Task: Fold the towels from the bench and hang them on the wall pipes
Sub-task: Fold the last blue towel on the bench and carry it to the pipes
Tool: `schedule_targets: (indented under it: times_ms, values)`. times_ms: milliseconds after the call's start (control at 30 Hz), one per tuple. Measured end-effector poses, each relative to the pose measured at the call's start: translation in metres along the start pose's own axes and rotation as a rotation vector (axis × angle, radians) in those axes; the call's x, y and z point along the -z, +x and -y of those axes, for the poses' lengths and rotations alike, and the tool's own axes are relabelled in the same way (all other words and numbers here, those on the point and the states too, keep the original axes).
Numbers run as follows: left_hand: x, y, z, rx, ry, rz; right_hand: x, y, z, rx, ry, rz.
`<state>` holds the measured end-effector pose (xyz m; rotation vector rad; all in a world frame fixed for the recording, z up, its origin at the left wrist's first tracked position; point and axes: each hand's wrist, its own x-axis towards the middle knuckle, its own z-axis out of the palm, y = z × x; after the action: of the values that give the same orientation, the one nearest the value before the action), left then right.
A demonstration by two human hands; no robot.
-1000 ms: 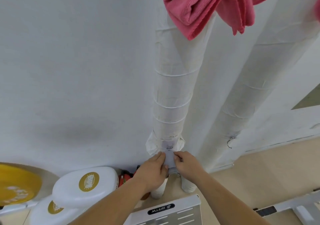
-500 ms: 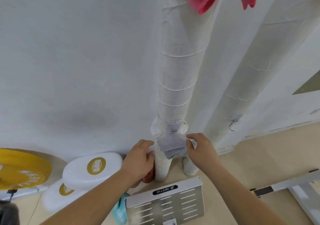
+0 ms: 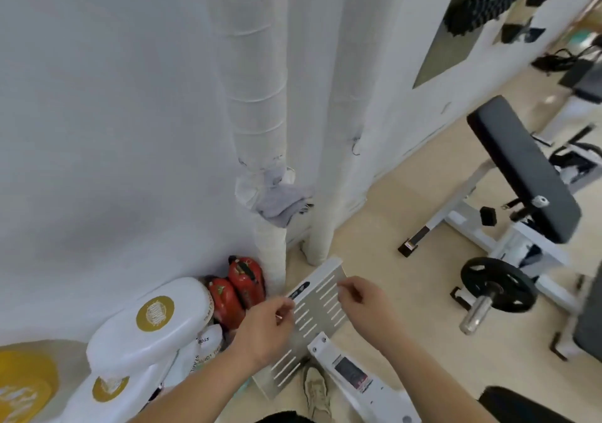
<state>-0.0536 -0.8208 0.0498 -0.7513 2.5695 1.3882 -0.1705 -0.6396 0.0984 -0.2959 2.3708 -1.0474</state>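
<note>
White wall (image 3: 114,97), beige floor (image 3: 407,220), black padded weight bench (image 3: 521,168), black weight plate (image 3: 498,284), even light

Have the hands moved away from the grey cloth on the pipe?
Yes. Both the left hand and right hand have dropped below the grey cloth, apart from the pipe.

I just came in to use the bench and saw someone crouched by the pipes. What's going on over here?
A person is hanging towels on the wrapped wall pipes. A small grey towel is tucked on the nearer pipe, low down near the floor. Both hands are off it and hold nothing: the left hand and right hand hover over a slotted metal plate on the floor. A black padded bench stands to the right, with no towel visible on it.
</note>
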Motion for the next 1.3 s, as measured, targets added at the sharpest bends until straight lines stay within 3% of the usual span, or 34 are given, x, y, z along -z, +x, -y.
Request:
schedule_targets:
  times_ms: [200, 467, 800, 1000, 1300]
  values:
    - [-0.05, -0.094, 0.009, -0.096, 0.054, 0.226, -0.031, -0.143, -0.062, -0.228, 0.173, -0.11]
    - [-0.156, -0.202, -0.024, -0.198, 0.145, 0.531, 0.005, -0.314, -0.167, -0.422, 0.402, -0.372]
    - [-0.343, -0.364, -0.072, -0.178, 0.119, 0.725, 0.048, -0.518, -0.309, -0.57, 0.595, -0.633]
    - [-0.39, -0.378, -0.084, -0.059, 0.147, 0.698, 0.076, -0.538, -0.355, -0.595, 0.561, -0.584]
    - [-0.444, -0.32, -0.121, 0.034, 0.105, 0.593, 0.125, -0.459, -0.393, -0.557, 0.348, -0.369]
